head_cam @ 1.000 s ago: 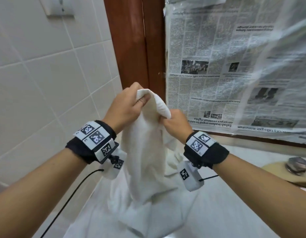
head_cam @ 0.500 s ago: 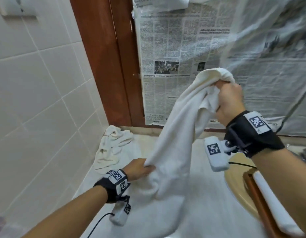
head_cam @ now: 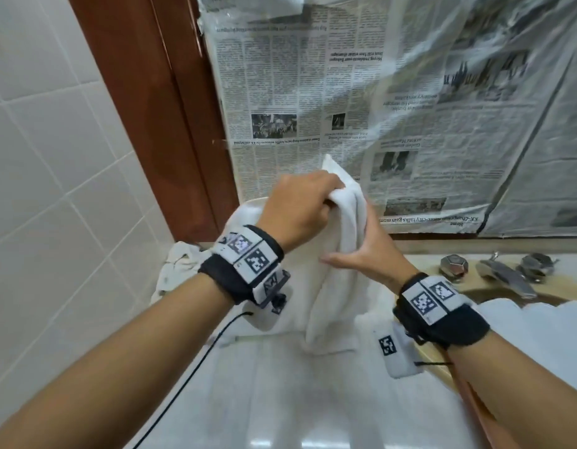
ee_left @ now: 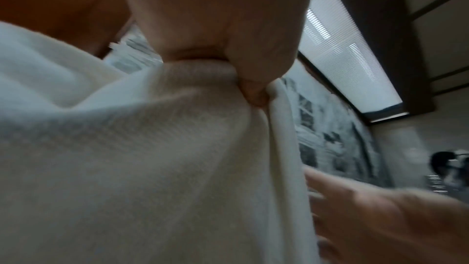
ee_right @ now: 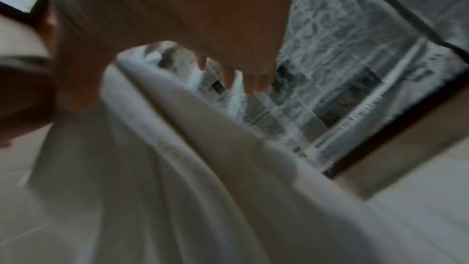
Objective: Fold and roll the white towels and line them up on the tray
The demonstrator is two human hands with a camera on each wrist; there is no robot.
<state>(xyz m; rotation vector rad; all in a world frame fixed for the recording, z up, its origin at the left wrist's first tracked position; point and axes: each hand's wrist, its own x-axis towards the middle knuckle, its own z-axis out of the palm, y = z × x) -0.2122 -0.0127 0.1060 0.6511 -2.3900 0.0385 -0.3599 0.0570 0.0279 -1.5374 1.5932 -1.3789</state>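
Note:
A white towel hangs doubled over the counter, its lower end resting on the surface. My left hand grips its bunched top; the left wrist view shows the thumb and fingers of that left hand pinching the fold. My right hand lies against the towel's right side with straight fingers and the thumb spread across the front. From the right wrist, the cloth runs between the thumb and fingers of that right hand. A crumpled second towel lies by the tiled wall. The brown tray's edge shows at lower right, with white towelling on it.
Chrome taps and a spout stand at the back right beside a sink rim. Newspaper covers the wall behind. A brown wooden frame and tiled wall close the left. The white counter runs toward me.
The right hand has let go of the towel's top and dropped to lie flat on its side. The left hand rose from the towel's lower part and now grips the top.

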